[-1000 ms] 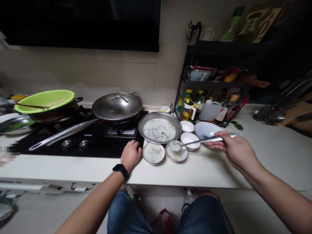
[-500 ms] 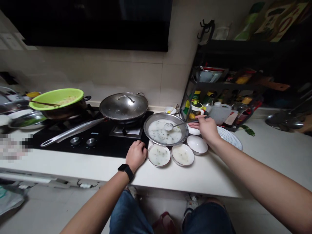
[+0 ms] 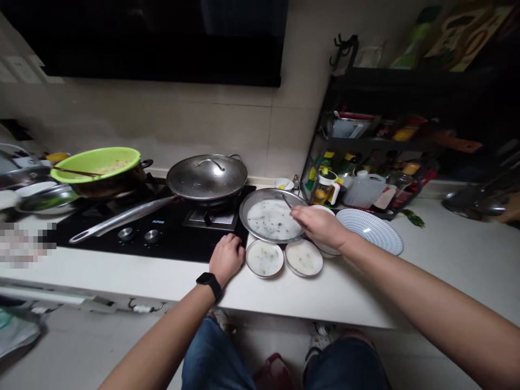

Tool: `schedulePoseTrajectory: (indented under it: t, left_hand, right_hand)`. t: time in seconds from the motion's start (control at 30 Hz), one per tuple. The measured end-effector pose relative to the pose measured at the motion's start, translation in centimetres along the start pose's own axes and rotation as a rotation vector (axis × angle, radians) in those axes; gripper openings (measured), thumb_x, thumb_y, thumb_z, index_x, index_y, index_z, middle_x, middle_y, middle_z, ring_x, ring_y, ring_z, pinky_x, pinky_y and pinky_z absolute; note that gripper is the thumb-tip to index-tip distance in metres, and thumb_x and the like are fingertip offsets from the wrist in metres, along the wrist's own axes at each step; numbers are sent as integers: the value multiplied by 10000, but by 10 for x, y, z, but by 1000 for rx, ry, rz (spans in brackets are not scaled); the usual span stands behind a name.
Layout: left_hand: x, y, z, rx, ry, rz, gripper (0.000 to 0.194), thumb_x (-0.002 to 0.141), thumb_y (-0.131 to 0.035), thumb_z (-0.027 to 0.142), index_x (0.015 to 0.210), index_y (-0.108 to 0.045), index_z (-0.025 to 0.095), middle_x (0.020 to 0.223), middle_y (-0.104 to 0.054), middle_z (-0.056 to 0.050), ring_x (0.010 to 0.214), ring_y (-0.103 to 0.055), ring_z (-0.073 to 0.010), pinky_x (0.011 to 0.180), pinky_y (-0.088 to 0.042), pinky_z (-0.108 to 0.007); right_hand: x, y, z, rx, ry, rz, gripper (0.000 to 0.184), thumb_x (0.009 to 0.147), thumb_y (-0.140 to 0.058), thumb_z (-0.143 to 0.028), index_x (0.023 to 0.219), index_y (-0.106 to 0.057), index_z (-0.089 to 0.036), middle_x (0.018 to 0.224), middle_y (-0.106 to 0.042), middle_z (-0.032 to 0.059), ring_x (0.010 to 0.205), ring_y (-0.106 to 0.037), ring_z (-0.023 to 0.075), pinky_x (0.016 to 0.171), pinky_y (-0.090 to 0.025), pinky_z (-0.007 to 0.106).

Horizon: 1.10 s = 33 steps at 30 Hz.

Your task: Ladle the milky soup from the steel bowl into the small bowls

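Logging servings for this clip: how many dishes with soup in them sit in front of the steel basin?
2. One dish sits just right of the left hand, the other dish beside it, both before the steel basin. A white bowl under the right hand may hold more; its inside is hidden.

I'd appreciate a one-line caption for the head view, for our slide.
Right hand over a steel dish of milky soup, left hand resting by the hob.

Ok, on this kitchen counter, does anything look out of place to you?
Yes: a loose green leaf lies by itself on the white countertop, near the foot of the black shelf rack, not on any plate.
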<state>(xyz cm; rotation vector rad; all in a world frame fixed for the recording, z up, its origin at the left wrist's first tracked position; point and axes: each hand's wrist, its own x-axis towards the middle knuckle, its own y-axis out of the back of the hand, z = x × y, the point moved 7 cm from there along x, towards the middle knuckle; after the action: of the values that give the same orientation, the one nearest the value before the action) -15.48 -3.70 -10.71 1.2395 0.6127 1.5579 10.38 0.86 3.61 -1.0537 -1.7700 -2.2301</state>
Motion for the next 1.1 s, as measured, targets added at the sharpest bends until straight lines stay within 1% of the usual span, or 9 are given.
schedulePoseTrajectory:
  t: [0.1,0.27,0.37,0.43,0.57,0.7,0.83,0.93,1.1]
  left_hand:
    - [0,1,0,-2,-1,3,188,943,-535,164,926,-717,206,1025,-704,-105,1009,-629,-278,943,-523,-430]
    - [0,0,-1,-8,-8,8,194,937,-539,166,942,-729,207,1040,-707,-106,1014,-633,-278,944,-519,-431]
    - [0,-1,-2,-3,-13,4,195,936,-538,170,942,-729,208,1041,-707,-109,1013,-630,-280,942,-517,-433]
    - [0,-1,-1,-2,-15,0,196,939,-533,174,939,-727,206,1038,-706,-110,1008,-628,-282,937,-518,-434]
    - [0,1,0,1,-21,6,202,947,-520,181,941,-722,199,1032,-705,-111,1008,-627,-287,945,-520,-440]
    - [-1,1,0,13,-26,7,206,948,-516,182,934,-721,200,1042,-708,-114,1009,-627,-290,954,-520,-447]
    - [-1,1,0,20,-25,6,206,949,-517,187,950,-723,199,1045,-710,-115,1011,-626,-293,954,-522,-450]
    - [0,0,0,23,-27,7,208,948,-514,185,954,-722,195,1044,-709,-116,1009,-626,-295,957,-522,-451]
    - [0,0,0,19,-34,10,214,949,-509,187,952,-723,199,1045,-710,-115,1009,-628,-296,961,-524,-453]
  right_hand:
    - [-15,8,-9,-11,9,8,273,1027,-507,-176,1191,-723,-212,1165,-809,125,1063,-789,256,904,-667,402]
    - [-58,87,-20,88,-342,374,230,1059,-528,-188,1198,-707,-229,1051,-831,84,963,-812,220,897,-657,356]
    - [-92,122,-37,79,-545,405,212,1075,-522,-221,1176,-706,-249,911,-837,49,923,-818,220,892,-650,340]
    - [-110,131,-50,90,-583,372,203,1076,-522,-231,1163,-703,-258,891,-840,38,897,-822,209,875,-649,312]
    - [-129,122,-66,126,-530,247,190,1061,-542,-239,1144,-712,-260,888,-844,24,866,-828,201,850,-654,291]
    - [-137,100,-64,214,-550,187,196,1064,-545,-302,1104,-728,-246,915,-848,46,855,-831,210,809,-661,298]
    - [-147,80,-45,406,-827,205,347,1051,-548,-534,1042,-720,-233,809,-832,70,764,-828,242,759,-681,342]
    - [-160,68,-29,641,-1110,306,497,944,-616,-724,976,-666,-231,733,-809,91,692,-819,272,699,-696,377]
    - [-176,64,-11,789,-1382,466,513,856,-748,-690,965,-620,-204,676,-785,107,659,-814,265,656,-697,343]
